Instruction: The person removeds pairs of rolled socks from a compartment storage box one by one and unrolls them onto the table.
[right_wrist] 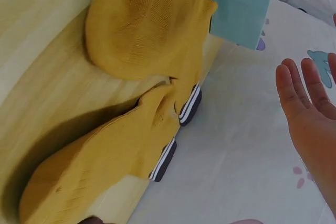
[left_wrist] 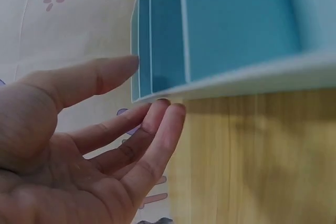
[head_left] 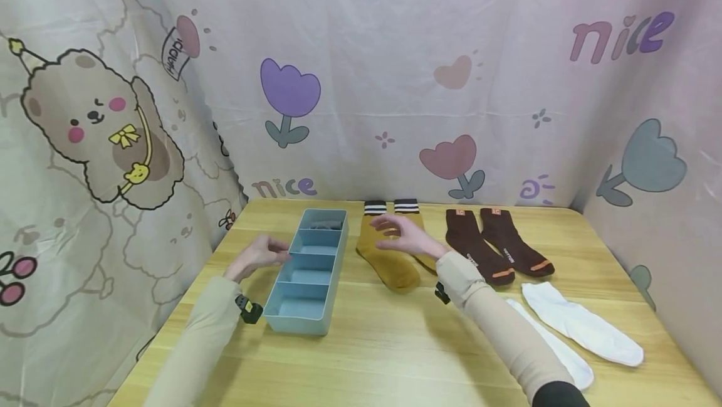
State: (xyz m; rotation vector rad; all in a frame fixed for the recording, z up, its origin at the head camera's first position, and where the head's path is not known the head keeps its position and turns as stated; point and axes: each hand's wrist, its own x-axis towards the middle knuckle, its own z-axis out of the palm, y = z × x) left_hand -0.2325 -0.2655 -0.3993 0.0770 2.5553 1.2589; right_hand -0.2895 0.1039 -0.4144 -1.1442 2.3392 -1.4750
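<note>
A pale blue divided box (head_left: 326, 327) sits on the table with its compartments in a row. Something dark grey and folded (head_left: 326, 225) lies in its far compartment. At the box's left side is my left hand (head_left: 261, 255), fingers loosely bent and fingertips right at the rim; the left wrist view shows the thumb (left_wrist: 118, 72) beside the box's edge. My right hand (head_left: 407, 236), fingers spread and relaxed with nothing in them, hovers over a pair of mustard socks (head_left: 389, 268) with dark, white-striped cuffs. Both socks (right_wrist: 142, 30) lie flat in the right wrist view.
Right of the mustard socks lie two dark brown socks (head_left: 479, 247) with orange toe stripes. Nearer the right front are two white socks (head_left: 586, 325), one partly behind my right sleeve. A printed curtain (head_left: 361, 162) hangs around the wooden table (head_left: 383, 357) at the back and sides.
</note>
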